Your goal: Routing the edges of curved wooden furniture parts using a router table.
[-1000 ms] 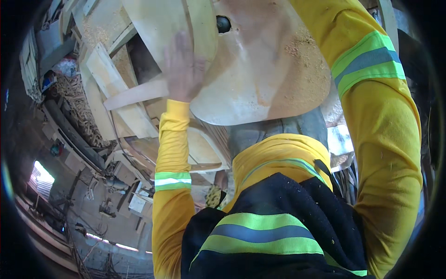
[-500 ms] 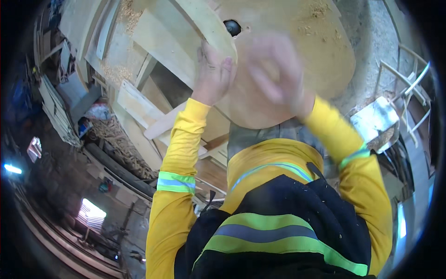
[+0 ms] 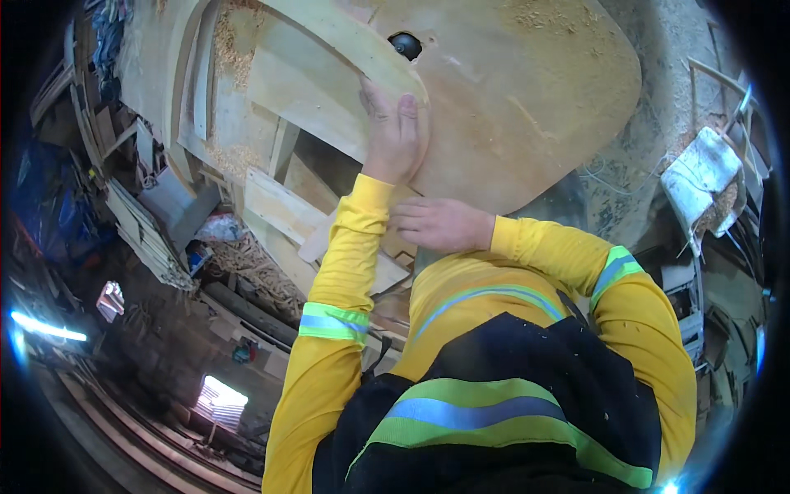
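My left hand (image 3: pixel 391 136) is closed round the near end of a curved, pale wooden piece (image 3: pixel 362 51), thumb on top. The piece runs away to the upper left, above a board. Below it, my right hand (image 3: pixel 440 225) is by my left cuff, back up, fingers loosely bent and pointing left; I see nothing in it, though its fingertips are partly hidden. A broad wooden tabletop (image 3: pixel 527 115) with a rounded corner lies beyond, and a dark round part (image 3: pixel 406 46) shows in a hole in it.
Wood shavings (image 3: pixel 233 53) lie on the bench at the left, beside curved strips (image 3: pixel 185 74). Planks (image 3: pixel 280 202) and an opening with boards are under my left forearm. A pale, dusty seat-like panel (image 3: pixel 702 169) stands at the right. Stacked boards (image 3: pixel 140 226) lean at the far left.
My right hand has come off the tabletop, moving down and left to beside my left wrist. My left hand still grips the curved piece. The view has shifted slightly.
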`<state>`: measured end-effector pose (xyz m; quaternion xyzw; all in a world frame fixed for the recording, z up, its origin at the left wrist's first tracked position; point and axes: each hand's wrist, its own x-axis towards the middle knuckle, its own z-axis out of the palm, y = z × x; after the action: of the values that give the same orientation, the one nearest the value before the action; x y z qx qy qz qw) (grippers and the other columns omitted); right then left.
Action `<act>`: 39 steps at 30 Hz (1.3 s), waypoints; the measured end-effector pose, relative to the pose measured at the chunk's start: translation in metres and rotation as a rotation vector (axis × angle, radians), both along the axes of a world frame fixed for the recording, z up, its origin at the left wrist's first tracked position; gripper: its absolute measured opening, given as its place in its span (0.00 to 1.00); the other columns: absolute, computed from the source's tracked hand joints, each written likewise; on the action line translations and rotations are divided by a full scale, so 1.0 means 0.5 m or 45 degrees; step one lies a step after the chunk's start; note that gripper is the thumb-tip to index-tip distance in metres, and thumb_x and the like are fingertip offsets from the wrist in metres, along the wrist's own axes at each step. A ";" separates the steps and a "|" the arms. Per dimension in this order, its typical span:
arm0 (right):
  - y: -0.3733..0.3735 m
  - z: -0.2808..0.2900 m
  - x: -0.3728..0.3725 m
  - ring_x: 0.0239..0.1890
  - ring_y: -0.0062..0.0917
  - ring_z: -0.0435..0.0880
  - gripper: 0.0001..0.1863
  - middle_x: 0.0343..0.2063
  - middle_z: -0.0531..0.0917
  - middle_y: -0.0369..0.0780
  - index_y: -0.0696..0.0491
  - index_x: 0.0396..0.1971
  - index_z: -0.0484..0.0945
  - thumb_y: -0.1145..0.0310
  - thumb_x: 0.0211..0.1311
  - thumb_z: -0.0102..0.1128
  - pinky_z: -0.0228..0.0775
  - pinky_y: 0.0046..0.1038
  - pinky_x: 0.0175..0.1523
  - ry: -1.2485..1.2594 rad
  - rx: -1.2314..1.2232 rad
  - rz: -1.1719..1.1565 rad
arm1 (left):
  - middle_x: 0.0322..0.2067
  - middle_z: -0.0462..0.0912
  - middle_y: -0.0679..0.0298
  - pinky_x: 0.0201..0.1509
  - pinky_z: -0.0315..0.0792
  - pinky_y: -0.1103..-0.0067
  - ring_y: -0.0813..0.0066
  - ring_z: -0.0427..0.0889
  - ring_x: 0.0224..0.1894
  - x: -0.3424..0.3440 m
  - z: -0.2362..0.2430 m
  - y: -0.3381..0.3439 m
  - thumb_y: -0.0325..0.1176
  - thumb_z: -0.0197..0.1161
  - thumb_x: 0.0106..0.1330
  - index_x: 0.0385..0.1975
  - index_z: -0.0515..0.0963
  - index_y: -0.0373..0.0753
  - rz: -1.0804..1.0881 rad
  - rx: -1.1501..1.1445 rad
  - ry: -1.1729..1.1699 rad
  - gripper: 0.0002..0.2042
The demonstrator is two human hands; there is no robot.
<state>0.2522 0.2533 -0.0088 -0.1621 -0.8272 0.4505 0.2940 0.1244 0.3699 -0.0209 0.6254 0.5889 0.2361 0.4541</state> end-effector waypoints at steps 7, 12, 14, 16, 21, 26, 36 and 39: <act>-0.013 -0.015 -0.015 0.55 0.36 0.76 0.11 0.47 0.77 0.44 0.57 0.40 0.76 0.68 0.60 0.53 0.70 0.35 0.62 0.085 -0.136 -0.084 | 0.74 0.38 0.35 0.79 0.29 0.60 0.42 0.34 0.77 0.006 0.011 0.009 0.41 0.44 0.78 0.71 0.33 0.20 0.007 -0.032 -0.040 0.38; -0.015 -0.016 -0.023 0.53 0.37 0.77 0.12 0.45 0.78 0.44 0.56 0.41 0.77 0.67 0.60 0.54 0.71 0.35 0.60 0.013 -0.355 -0.129 | 0.74 0.41 0.39 0.78 0.41 0.69 0.51 0.45 0.77 0.001 0.007 0.007 0.45 0.44 0.80 0.72 0.27 0.24 0.044 -0.103 0.020 0.40; -0.023 -0.019 -0.030 0.54 0.38 0.77 0.12 0.46 0.78 0.44 0.55 0.41 0.77 0.67 0.59 0.54 0.71 0.35 0.60 -0.031 -0.516 -0.108 | 0.74 0.40 0.39 0.78 0.41 0.69 0.51 0.44 0.77 0.002 -0.001 0.006 0.47 0.43 0.80 0.72 0.26 0.22 0.080 -0.084 0.083 0.41; -0.034 -0.020 -0.050 0.54 0.37 0.77 0.13 0.48 0.79 0.44 0.56 0.42 0.78 0.68 0.58 0.55 0.72 0.36 0.60 -0.009 -0.437 -0.084 | 0.74 0.40 0.39 0.78 0.40 0.70 0.51 0.43 0.77 0.007 0.008 0.009 0.48 0.43 0.80 0.71 0.26 0.22 0.083 -0.111 0.088 0.42; -0.034 -0.015 -0.134 0.56 0.35 0.77 0.14 0.50 0.80 0.44 0.57 0.44 0.79 0.69 0.59 0.54 0.70 0.35 0.62 0.053 0.052 -0.142 | 0.74 0.39 0.38 0.78 0.40 0.70 0.51 0.42 0.77 0.012 0.020 0.021 0.50 0.42 0.80 0.71 0.26 0.21 0.061 -0.100 0.090 0.43; -0.025 -0.021 -0.191 0.62 0.34 0.73 0.18 0.55 0.80 0.42 0.54 0.50 0.80 0.68 0.62 0.53 0.62 0.32 0.70 -0.447 -0.183 -0.031 | 0.75 0.38 0.37 0.79 0.40 0.69 0.50 0.42 0.78 0.001 0.005 0.019 0.50 0.42 0.79 0.71 0.27 0.20 0.098 -0.134 0.151 0.43; 0.040 -0.003 -0.178 0.67 0.29 0.68 0.23 0.63 0.76 0.34 0.46 0.60 0.77 0.63 0.67 0.46 0.54 0.34 0.75 -0.410 -0.613 -0.139 | 0.75 0.38 0.38 0.79 0.40 0.69 0.50 0.42 0.78 0.001 0.001 0.026 0.50 0.43 0.79 0.72 0.28 0.24 0.140 -0.119 0.175 0.42; 0.031 -0.019 -0.186 0.66 0.28 0.69 0.22 0.63 0.76 0.35 0.46 0.60 0.76 0.64 0.69 0.46 0.56 0.32 0.74 -0.314 -0.766 -0.157 | 0.75 0.39 0.37 0.79 0.40 0.69 0.50 0.42 0.78 -0.001 -0.007 0.029 0.49 0.43 0.79 0.72 0.28 0.23 0.134 -0.104 0.161 0.42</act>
<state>0.1590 0.2690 -0.0185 -0.3447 -0.6750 0.6331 0.1573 0.1239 0.3843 -0.0247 0.5884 0.6576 0.1955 0.4280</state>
